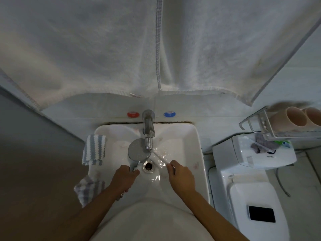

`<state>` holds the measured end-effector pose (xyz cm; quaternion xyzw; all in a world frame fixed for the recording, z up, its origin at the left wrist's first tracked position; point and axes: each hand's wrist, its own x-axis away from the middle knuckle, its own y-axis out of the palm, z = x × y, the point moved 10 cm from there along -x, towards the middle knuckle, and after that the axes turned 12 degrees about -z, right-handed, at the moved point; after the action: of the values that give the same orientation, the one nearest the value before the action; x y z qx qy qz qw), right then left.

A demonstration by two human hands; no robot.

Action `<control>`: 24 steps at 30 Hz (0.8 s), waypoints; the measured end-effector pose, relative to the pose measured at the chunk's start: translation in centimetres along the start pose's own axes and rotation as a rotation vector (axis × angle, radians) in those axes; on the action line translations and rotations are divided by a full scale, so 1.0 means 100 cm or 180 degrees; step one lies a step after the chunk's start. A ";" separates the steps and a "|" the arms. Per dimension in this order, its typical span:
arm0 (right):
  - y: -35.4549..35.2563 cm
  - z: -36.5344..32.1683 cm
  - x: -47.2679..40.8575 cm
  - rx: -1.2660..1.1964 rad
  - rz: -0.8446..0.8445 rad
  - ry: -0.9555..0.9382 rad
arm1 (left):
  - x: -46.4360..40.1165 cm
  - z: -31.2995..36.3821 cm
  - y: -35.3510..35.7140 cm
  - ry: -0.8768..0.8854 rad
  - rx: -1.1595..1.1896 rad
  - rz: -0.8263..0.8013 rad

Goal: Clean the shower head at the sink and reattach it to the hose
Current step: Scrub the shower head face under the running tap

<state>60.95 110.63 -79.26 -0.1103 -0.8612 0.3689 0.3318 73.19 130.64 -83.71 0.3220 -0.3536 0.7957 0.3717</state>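
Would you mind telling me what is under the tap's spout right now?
The shower head, held by the left hand, sits under the tap, and the right hand holds a thin brush there. The shower head hides the basin directly beneath it.

We see a round chrome shower head (139,150) with grey nozzle face up, at frame centre over the white ceramic sink (194,153), handle running down toward lower left, head just beside the running chrome tap (149,131).
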 end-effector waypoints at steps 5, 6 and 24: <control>0.012 -0.007 0.004 0.0121 -0.0282 -0.0111 | -0.001 0.002 0.001 0.0020 -0.0095 0.0003; 0.009 -0.006 0.003 0.0132 -0.0186 -0.0078 | 0.000 0.002 0.002 0.0031 -0.0112 0.0009; 0.013 0.002 0.003 0.0040 -0.0255 0.0050 | -0.009 -0.014 0.001 -0.0063 -0.0426 -0.0014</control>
<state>60.52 111.58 -80.17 -0.0765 -0.8599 0.3598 0.3538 73.24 131.38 -85.14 0.3051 -0.4089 0.7662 0.3907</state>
